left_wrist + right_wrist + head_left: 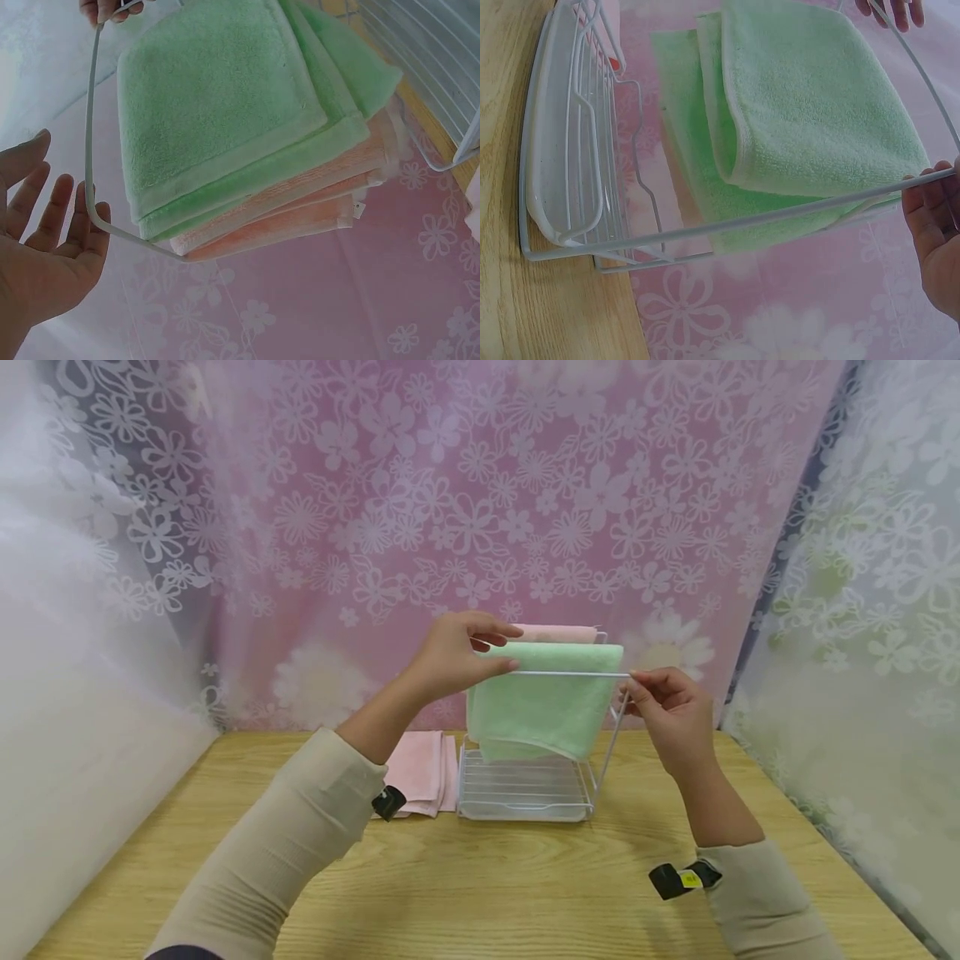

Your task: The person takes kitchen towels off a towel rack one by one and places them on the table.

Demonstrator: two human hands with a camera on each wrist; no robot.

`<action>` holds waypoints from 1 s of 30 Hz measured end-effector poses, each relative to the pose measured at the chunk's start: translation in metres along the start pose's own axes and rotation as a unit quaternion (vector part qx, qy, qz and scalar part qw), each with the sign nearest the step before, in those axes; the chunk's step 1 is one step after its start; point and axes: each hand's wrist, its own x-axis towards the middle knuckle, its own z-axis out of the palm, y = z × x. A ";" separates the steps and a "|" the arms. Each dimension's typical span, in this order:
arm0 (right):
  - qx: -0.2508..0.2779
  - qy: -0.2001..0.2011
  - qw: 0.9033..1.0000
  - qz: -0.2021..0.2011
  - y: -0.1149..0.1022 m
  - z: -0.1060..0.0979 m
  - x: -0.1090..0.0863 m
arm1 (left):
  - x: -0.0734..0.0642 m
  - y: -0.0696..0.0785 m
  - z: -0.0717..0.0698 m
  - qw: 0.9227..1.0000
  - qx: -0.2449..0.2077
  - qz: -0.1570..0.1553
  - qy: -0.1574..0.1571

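A white wire rack (720, 226) stands on the table, with a light green towel (551, 706) folded over a bar of it. Behind that towel hangs a pink towel (558, 633). My right hand (678, 718) pinches the front top bar at its right corner between thumb and fingers. At the other end of this bar is my left hand (461, 652), its fingers loose and spread apart. In the left wrist view, the left fingertips (97, 219) are right at the bent corner of the wire.
Low in the rack is a white tray (525, 815) under a wire grid. A folded pink towel (416, 768) lies on the wooden table (480, 885) left of the rack. Flower-patterned curtains (480, 485) hang behind and along the sides.
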 end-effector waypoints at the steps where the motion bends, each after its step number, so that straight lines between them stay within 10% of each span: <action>1: 0.000 -0.002 1.000 0.000 0.000 0.000 0.000 | 0.001 0.000 0.000 1.000 -0.001 -0.002 -0.003; 30: 0.013 0.007 1.000 0.002 0.000 0.000 -0.001 | 0.040 0.007 0.014 0.991 0.080 -0.053 -0.095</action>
